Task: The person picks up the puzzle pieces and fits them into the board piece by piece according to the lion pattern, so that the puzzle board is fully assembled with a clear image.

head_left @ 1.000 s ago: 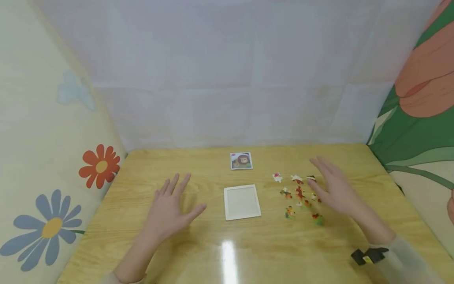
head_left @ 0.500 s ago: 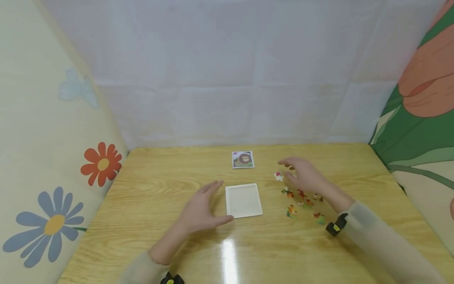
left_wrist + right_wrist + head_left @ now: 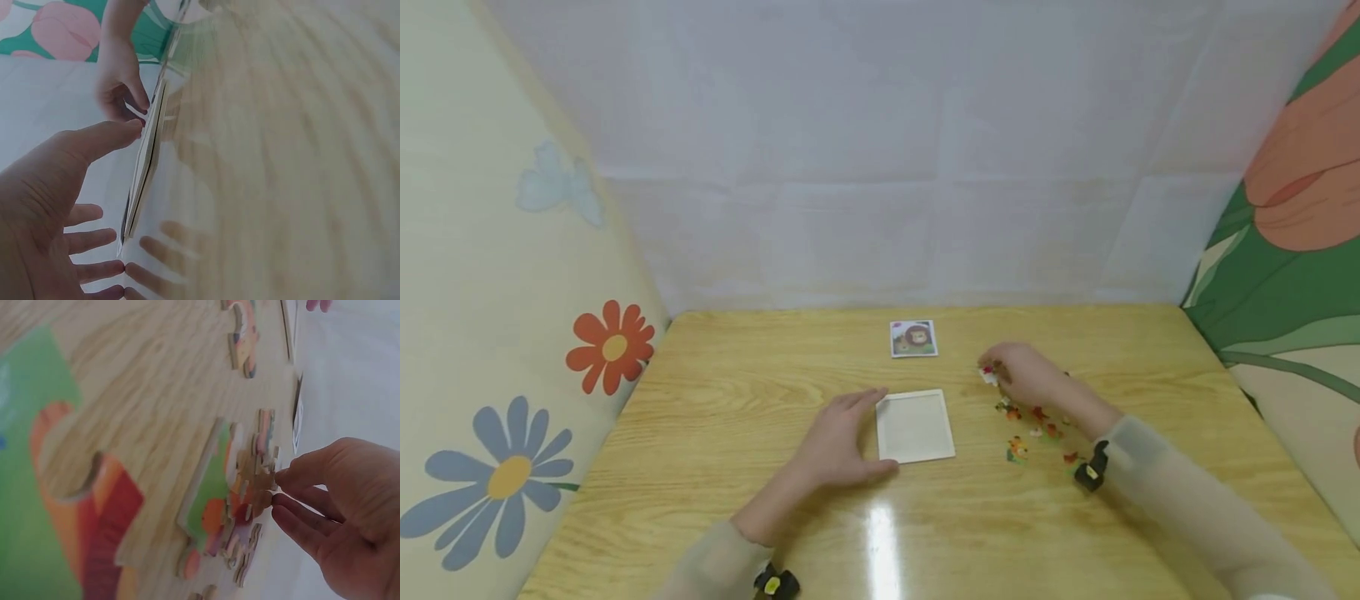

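Head view: the pink-marked puzzle piece [image 3: 988, 376] is seen on the wooden table [image 3: 760, 358], met by the bent, narrowly set fingertips of the right hand [image 3: 1028, 373]; whether it is pinched cannot be told. Other loose pieces [image 3: 1017, 449] are scattered nearby. To their left, the white tray [image 3: 914, 425] is flanked by the left hand [image 3: 837, 442], its thumb and fingers spread wide along the left edge. Beyond the tray, a lion card [image 3: 913, 338] is laid flat.
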The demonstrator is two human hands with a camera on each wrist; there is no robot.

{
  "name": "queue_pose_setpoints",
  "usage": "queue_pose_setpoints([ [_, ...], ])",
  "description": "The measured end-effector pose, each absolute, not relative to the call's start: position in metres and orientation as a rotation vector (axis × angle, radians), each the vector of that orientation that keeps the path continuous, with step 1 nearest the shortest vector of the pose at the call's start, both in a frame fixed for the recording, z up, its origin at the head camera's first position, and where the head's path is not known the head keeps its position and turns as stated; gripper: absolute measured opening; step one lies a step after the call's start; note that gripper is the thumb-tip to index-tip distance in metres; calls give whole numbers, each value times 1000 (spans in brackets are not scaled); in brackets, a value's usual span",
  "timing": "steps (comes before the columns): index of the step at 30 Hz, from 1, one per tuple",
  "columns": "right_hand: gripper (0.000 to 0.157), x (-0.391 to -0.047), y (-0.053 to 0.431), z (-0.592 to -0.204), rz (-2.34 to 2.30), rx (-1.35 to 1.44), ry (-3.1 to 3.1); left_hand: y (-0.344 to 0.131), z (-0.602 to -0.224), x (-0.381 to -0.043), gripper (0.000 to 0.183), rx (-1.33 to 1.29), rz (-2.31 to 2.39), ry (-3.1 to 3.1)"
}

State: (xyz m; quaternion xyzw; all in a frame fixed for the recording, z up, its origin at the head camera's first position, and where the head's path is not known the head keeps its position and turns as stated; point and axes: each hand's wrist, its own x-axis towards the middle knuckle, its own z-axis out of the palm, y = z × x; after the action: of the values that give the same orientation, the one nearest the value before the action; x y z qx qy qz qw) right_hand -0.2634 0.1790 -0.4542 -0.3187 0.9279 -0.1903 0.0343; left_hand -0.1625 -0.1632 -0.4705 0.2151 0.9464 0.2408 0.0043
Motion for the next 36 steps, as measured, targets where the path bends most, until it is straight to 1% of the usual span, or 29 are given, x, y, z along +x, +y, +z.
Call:
queue_pose_setpoints([
  [7, 24, -266, 177, -457, -494, -1026, 2886, -163, -471, -166, 94, 646, 714, 2960],
  [10, 23, -267, 178, -456, -466, -1044, 2903, -162, -469, -168, 91, 647, 695, 2958],
  [19, 23, -270, 175, -457, -427, -1110, 2933, -162, -464, -174, 93, 678, 627, 2927],
  [24, 23, -270, 167, -452, -556, -1103, 2928, -162, -466, -175, 94, 615, 633, 2926],
  [28, 23, -269, 157, -445, -655, -1174, 2927, -161, -465, -176, 96, 575, 623, 2931],
  [36, 21, -265, 136, -438, -788, -1343, 2929, -156, -460, -177, 97, 623, 544, 2918],
])
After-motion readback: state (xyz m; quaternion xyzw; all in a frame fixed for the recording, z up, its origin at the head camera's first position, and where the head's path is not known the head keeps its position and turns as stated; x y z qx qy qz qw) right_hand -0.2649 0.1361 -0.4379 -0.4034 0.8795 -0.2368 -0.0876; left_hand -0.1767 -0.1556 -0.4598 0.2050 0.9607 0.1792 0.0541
